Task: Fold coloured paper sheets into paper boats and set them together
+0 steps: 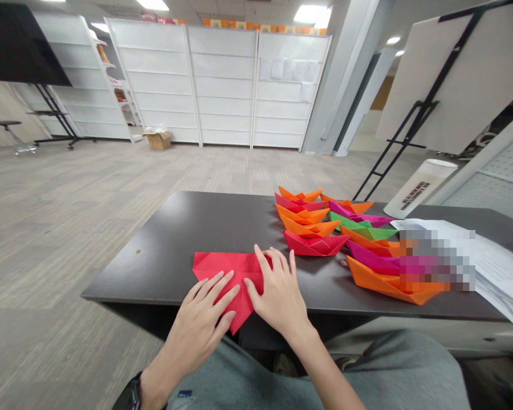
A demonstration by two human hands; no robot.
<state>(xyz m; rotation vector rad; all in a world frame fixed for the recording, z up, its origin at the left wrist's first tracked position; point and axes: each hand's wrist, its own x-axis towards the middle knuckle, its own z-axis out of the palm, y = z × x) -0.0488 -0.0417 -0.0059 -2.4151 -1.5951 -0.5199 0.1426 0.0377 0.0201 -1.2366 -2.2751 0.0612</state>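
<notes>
A sheet of red paper (228, 262), folded with a wide straight top and a point at the bottom, lies at the near edge of the black table. Its lower tip sticks out past that edge. My left hand (207, 310) rests on the paper's lower left part, fingers stretched out and open. Over its right side is my right hand (279, 287), fingers spread, the thumb touching the paper and the fingertips at its right corner, which the hand partly hides. Closest to my right hand stands a red paper boat (316, 244).
Two rows of folded paper boats, among them an orange one (393, 282) and a green one (363, 226), fill the table's right half. Beyond them are a white cylinder (421, 188) and printed sheets (500, 265). The black table (154, 256) ends at my lap.
</notes>
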